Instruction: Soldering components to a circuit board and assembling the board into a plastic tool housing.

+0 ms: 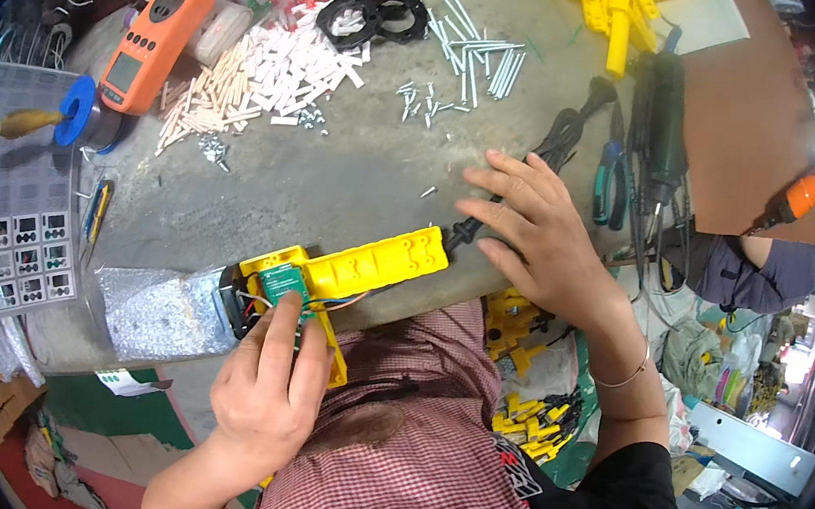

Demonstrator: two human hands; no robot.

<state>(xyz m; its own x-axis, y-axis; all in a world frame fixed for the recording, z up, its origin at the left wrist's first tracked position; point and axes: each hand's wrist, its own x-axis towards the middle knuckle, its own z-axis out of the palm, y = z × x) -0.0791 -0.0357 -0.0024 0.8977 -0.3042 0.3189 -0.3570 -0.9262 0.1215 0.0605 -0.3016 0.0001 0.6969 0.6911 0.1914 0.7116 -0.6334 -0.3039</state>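
Note:
A yellow plastic tool housing half (376,263) lies along the table's near edge, its hollow side up. Inside its wider left end sits a green circuit board (282,282), with thin coloured wires running beside it. My left hand (269,390) has its fingers close together, pressing on the board; its thumb is hidden. From the housing's right end leads a black power cord (465,231). Over that cord hovers my right hand (540,235), fingers spread and holding nothing. A small screw (429,193) lies just left of its fingertips.
White sleeves (299,61), long pins (471,51) and black rings (374,15) cover the back. An orange multimeter (155,45), solder spool (92,115) and bubble wrap (165,312) are left. Pliers (612,182) and a dark corded tool (665,133) lie right.

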